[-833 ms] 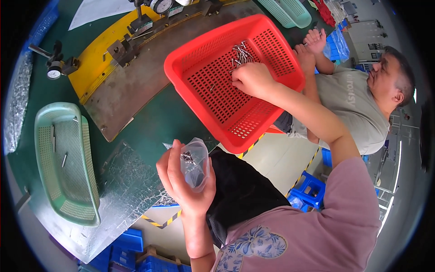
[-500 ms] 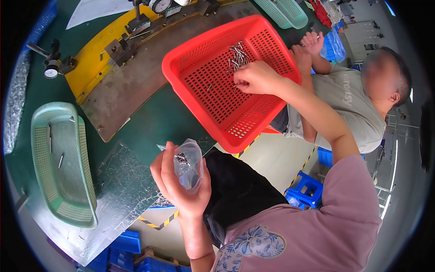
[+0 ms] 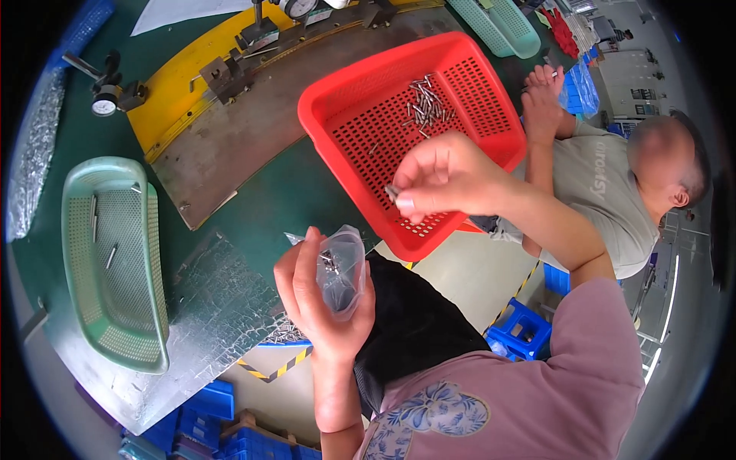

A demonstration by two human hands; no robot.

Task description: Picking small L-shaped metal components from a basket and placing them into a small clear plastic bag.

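My left hand (image 3: 326,307) is wrapped round a clear plastic bag (image 3: 346,277), its mouth held apart. Small metal pins (image 3: 330,263) lie inside the bag. Over the near part of a red perforated basket (image 3: 337,146), my right hand (image 3: 441,180) pinches a small metal pin (image 3: 392,192) between thumb and fingers; whether it holds more than one is hidden. Several loose metal pins (image 3: 428,106) lie heaped at the far side of the basket floor, and a lone one rests nearer its left wall.
A green basket (image 3: 115,307) with a few pins stands at left. Dial gauges (image 3: 105,101) and a yellow-edged metal plate (image 3: 222,130) lie at the back. Another green basket (image 3: 506,31) is at far right, beside a co-worker (image 3: 590,176). A blue stool (image 3: 521,330) stands on the floor.
My right hand has lifted from the basket floor and come nearer the bag, with a pin in its fingers. My left hand still holds the bag. The whole view has shifted slightly.
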